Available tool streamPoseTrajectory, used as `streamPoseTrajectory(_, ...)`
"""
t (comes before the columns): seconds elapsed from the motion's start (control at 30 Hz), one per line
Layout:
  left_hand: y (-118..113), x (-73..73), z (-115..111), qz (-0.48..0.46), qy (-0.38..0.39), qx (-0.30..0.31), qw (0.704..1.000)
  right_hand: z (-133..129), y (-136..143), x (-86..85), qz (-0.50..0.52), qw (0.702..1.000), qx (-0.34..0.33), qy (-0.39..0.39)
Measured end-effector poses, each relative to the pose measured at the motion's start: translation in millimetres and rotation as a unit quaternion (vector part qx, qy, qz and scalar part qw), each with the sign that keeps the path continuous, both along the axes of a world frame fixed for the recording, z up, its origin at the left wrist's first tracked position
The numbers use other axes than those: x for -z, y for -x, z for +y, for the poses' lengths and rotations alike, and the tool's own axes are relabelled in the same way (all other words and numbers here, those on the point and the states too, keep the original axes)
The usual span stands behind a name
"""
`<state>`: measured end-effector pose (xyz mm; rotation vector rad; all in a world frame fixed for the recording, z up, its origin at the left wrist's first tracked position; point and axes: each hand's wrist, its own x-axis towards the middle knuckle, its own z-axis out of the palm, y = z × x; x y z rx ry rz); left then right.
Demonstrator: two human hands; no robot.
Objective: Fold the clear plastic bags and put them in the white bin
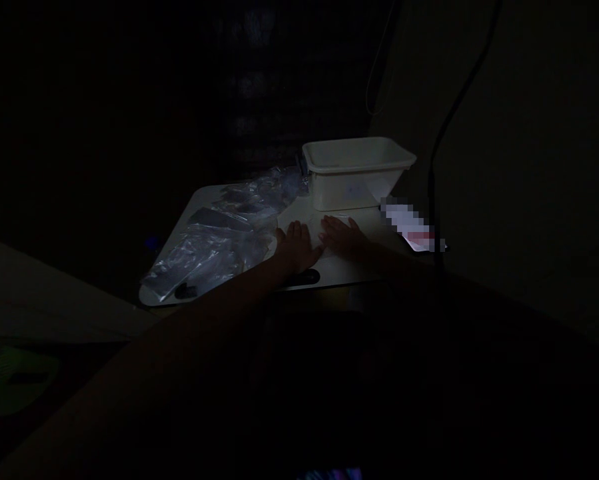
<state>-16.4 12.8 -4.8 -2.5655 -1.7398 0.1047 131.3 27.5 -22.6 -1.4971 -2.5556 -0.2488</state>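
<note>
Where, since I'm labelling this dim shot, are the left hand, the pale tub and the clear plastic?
Left hand (295, 248), head view: back of the hand.
Pale tub (352, 188), head view: its near wall.
Clear plastic (212, 252), head view: crinkled near part of the heap.

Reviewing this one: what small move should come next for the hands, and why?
Probably lift the right hand slightly: it and the left hand are palm-down over the pale table, beside clear plastic, and it's too dark to tell what lies beneath.
</note>
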Motion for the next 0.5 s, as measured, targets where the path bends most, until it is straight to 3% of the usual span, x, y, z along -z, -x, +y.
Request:
streamPoseTrajectory(0.3, 0.4, 1.0, -0.1, 0.003, -0.001, -0.003, 1.000, 5.8, -13.4, 6.3, 0.003, 1.000, 0.030, 0.001)
streamPoseTrajectory(0.5, 3.4, -3.4, -1.3, -0.023, -0.029, 0.006, 0.999, 11.5, -28.9, 2.2, 0.071, 0.994, 0.078, 0.040)
